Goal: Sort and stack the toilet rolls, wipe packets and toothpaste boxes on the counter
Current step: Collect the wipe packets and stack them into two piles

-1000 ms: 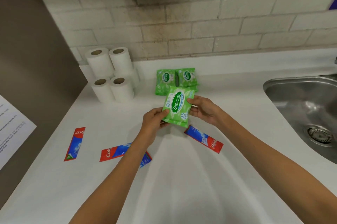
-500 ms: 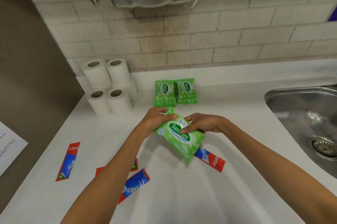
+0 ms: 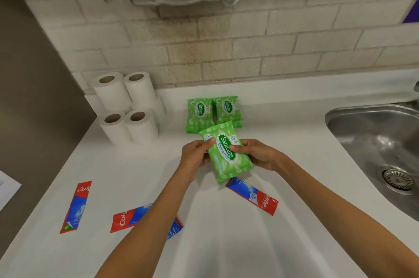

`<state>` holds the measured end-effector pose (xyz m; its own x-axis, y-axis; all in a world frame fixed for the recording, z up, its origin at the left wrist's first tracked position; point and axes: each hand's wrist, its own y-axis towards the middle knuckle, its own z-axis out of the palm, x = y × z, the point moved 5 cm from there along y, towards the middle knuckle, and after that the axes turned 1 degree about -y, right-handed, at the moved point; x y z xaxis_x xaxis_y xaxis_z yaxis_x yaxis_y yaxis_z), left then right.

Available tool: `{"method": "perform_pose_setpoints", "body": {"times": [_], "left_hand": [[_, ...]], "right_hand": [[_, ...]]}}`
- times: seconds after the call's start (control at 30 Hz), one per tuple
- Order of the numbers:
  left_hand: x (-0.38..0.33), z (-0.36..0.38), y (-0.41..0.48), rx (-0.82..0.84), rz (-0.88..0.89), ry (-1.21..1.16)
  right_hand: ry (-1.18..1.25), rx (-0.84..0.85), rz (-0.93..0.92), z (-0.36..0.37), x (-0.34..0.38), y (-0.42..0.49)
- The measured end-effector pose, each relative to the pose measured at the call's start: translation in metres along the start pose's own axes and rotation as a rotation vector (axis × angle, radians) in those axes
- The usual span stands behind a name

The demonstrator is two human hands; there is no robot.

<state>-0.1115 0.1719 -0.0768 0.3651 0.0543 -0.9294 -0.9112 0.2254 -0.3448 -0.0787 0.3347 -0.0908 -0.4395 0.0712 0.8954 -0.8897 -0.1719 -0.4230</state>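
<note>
Left grip (image 3: 195,155) and right grip (image 3: 258,153) both clamp one packet (image 3: 226,161) by its long edges over the table (image 3: 226,243), just in front of the packet stacks (image 3: 200,112), between rolls (image 3: 129,107) and sink (image 3: 331,119) rim.

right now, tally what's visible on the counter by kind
white toilet rolls: 4 cores showing
green plastic wipe packets: 3 faces showing
red-and-blue toothpaste boxes: 3, perhaps a half-hidden 4th
total: 10 certain; stacks may hide more

left hand (image 3: 196,155): grip pinching wipe packet (image 3: 230,165) | right hand (image 3: 258,153): likewise | both forearms extended
</note>
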Motion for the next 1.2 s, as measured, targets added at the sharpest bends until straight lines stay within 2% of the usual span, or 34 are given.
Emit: {"method": "perform_pose_setpoints", "body": {"times": [0.13, 0.27, 0.5, 0.7, 0.8, 0.93, 1.2], "left_hand": [[-0.005, 0.0, 0.01, -0.081, -0.018, -0.045], [-0.011, 0.009, 0.016, -0.057, -0.029, -0.086], [-0.016, 0.002, 0.031, -0.055, -0.039, -0.021], [-0.015, -0.014, 0.042, -0.084, -0.012, 0.018], [-0.015, -0.018, 0.048, -0.083, 0.001, 0.036], [-0.014, -0.018, 0.053, -0.068, 0.01, 0.067], [-0.012, -0.005, 0.053, -0.015, 0.041, 0.129]], "right_hand": [[0.03, -0.077, 0.021, -0.014, 0.002, -0.001], [0.043, -0.201, 0.028, -0.03, 0.005, 0.006], [0.161, -0.547, -0.066, -0.068, 0.047, 0.038], [0.027, -0.729, -0.069, -0.089, 0.08, 0.08], [-0.138, -0.792, -0.031, -0.094, 0.083, 0.097], [-0.402, -0.847, -0.042, -0.089, 0.087, 0.102], [-0.747, -0.589, -0.088, -0.078, 0.074, 0.103]]}}
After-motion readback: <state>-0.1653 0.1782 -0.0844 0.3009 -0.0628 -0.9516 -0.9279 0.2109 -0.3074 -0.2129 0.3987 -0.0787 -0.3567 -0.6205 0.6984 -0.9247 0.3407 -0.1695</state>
